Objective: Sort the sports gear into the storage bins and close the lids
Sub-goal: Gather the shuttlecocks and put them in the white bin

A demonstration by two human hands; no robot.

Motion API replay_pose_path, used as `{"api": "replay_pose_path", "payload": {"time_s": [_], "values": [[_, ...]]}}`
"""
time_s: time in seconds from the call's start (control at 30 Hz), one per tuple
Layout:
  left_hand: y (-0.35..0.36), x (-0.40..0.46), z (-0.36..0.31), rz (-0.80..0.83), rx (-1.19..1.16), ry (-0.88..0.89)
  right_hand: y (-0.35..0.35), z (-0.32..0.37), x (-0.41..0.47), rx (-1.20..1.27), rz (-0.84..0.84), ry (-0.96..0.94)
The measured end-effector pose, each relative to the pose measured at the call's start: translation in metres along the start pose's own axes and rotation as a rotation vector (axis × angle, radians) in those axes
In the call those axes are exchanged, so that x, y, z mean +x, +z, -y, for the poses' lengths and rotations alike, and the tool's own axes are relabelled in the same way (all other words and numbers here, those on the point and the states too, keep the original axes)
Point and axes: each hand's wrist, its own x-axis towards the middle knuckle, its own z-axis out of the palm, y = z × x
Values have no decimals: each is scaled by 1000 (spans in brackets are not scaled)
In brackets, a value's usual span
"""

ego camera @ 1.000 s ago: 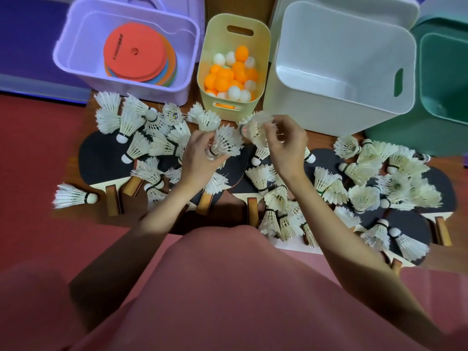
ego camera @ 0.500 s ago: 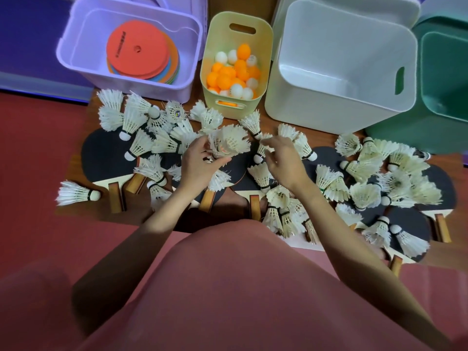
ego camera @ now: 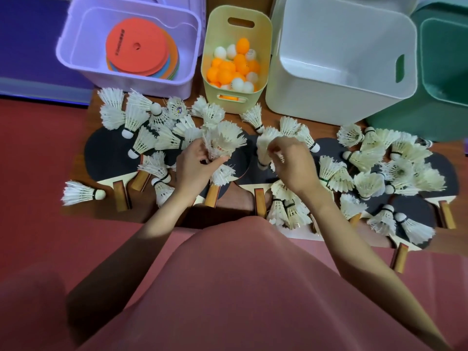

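Left hand: my left hand (ego camera: 193, 168) grips a bunch of shuttlecocks (ego camera: 222, 140), fingers curled round the cork ends, feathers fanning up and away from me.
Right hand: my right hand (ego camera: 291, 164) pinches one shuttlecock (ego camera: 266, 145) between thumb and fingertips, just right of the bunch; the two hands are near each other but apart.
Loose shuttlecocks: many more lie scattered on the floor, one cluster (ego camera: 141, 122) far left of my left hand, another cluster (ego camera: 387, 163) to the right of my right hand, and a single one (ego camera: 81, 193) lying alone at the near left.
Paddles: black table tennis paddles (ego camera: 109, 155) with wooden handles lie flat under the shuttlecocks, handles pointing toward me.
Purple bin: the purple bin (ego camera: 76, 34) stands at the far left, open, with a stack of flat discs (ego camera: 138, 48) inside, an orange-red one on top.
Yellow bin: the small yellow bin (ego camera: 263, 29) stands beyond my hands, open, holding orange and white balls (ego camera: 233, 67).
White bin: the large white bin (ego camera: 342, 41) stands to the right of the yellow one, open; I see nothing lying in it.
Green bin: the green bin (ego camera: 445, 72) sits at the far right, partly cut off by the edge.
Floor: red mat (ego camera: 38, 160) on the left.
Clothing: my pink garment (ego camera: 240, 287) fills the near part of the view.
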Motion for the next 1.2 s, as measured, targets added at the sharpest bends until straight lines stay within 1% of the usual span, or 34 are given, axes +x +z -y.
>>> {"api": "replay_pose_path", "payload": {"time_s": [0.1, 0.13, 0.2, 0.27, 0.33, 0.43, 0.53, 0.6, 0.67, 0.77, 0.8, 0.83, 0.93, 0.97, 1.03, 1.2], "values": [[-4, -2, 0, 1, 51, 28, -19, 20, -9, 223, -341, 27], [-5, -2, 1, 1, 65, 39, -23, 27, -11, 278, -413, 33], [-8, -2, 2, 3, 91, 59, -24, 38, -13, 399, -472, 31], [-11, -3, 3, 9, 123, 73, -18, 47, -14, 491, -451, 12], [-15, -5, 3, 44, 132, 79, -8, 55, -15, 554, -389, 2], [-24, -6, 3, 138, 70, 36, 5, 69, -15, 621, -257, -14], [-32, -11, 4, 179, 18, 8, 16, 79, -13, 647, -175, -59], [-37, -15, 6, 168, -32, -10, 20, 86, -10, 595, -193, -91], [-42, -18, 9, 116, -80, -34, 24, 90, -8, 529, -256, -131], [-52, -20, 17, 55, -119, -69, 32, 84, -8, 488, -320, -127], [-56, -21, 21, 45, -117, -76, 37, 77, -7, 450, -294, -113], [-59, -22, 23, 36, -118, -83, 43, 68, -7, 391, -220, -102], [-65, -22, 27, 14, -103, -99, 63, 49, -7, 165, 111, -131], [-66, -22, 28, 13, -101, -96, 69, 48, -8, 103, 184, -138], [-67, -23, 30, 13, -98, -92, 79, 50, -7, 30, 211, -149], [-62, -21, 28, 32, -64, -69, 89, 57, -3, 5, 78, -208]]}}
